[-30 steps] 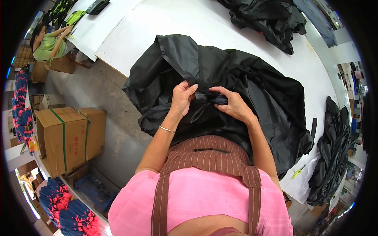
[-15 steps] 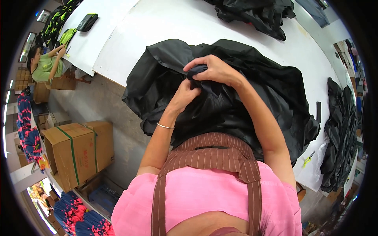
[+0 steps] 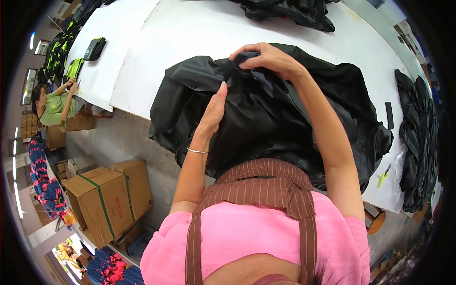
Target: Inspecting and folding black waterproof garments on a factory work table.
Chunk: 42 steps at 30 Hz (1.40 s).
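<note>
A large sheet of shiny black fabric (image 3: 266,128), crumpled and folded, lies over the table edge in front of me. My right hand (image 3: 273,61) is closed on a bunched dark navy piece of cloth (image 3: 260,76) at the fabric's far side, thumb and fingers curled around it. Nearer to me and to the left, my left hand (image 3: 215,111) rests at the black fabric, seen edge-on with one fingertip pointing away from me. Its other fingers are hidden. A smooth dark grey flap (image 3: 197,73) lies just beyond it.
The white table (image 3: 190,28) holds more black fabric (image 3: 289,14) at the far side and a black pile (image 3: 415,142) at right. Yellow-handled snips (image 3: 384,176) and a black strip (image 3: 389,115) lie nearby. Cardboard boxes (image 3: 109,199) stand left; a person in green (image 3: 54,104) works farther off.
My right hand has moved away from me and slightly right with the navy cloth. My left hand has come off that cloth and sits apart from it, a little to the left.
</note>
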Available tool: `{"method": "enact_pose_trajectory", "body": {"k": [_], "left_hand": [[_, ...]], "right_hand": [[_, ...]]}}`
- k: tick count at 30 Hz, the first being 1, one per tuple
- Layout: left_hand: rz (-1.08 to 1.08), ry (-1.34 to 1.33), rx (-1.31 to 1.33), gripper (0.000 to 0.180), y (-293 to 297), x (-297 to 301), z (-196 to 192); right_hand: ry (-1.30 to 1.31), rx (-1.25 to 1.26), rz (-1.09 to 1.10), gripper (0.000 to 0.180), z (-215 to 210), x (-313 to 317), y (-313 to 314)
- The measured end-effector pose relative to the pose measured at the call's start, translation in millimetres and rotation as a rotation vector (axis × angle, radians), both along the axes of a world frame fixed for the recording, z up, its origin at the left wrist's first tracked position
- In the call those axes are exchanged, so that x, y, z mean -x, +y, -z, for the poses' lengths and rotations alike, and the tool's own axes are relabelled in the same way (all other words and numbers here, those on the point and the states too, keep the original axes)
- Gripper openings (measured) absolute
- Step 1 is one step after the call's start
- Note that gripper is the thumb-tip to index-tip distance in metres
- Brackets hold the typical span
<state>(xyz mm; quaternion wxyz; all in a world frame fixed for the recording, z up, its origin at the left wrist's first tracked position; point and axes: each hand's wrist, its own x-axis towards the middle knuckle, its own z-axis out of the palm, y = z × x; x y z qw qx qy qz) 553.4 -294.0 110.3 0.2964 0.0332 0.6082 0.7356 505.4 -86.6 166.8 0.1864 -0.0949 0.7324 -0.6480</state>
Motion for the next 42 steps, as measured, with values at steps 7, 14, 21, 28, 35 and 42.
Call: {"method": "enact_pose_trajectory", "body": {"k": [7, 14, 21, 28, 35, 42], "left_hand": [[0.001, -0.08, -0.134, 0.067, 1, 4, 3], [-0.126, -0.029, 0.073, 0.059, 1, 1, 23], [-0.245, 0.334, 0.121, 0.04, 0, -4, 24], [-0.087, 0.388, 0.405, 0.046, -36, 21, 7], [-0.062, 0.956, 1.013, 0.036, 0, 39, -51], [0.563, 1.229, 1.202, 0.074, 95, 41, 17]], "right_hand": [[-0.198, 0.259, 0.115, 0.026, 6, -25, -4], [0.436, -0.214, 0.067, 0.019, 22, -41, -49], [0.487, -0.348, 0.429, 0.017, 25, -44, -55], [0.225, -0.126, 0.658, 0.022, 73, -91, 24], [-0.378, 0.219, 0.61, 0.027, 121, -148, 32], [-0.374, 0.011, 0.474, 0.021, 130, -165, 27]]}}
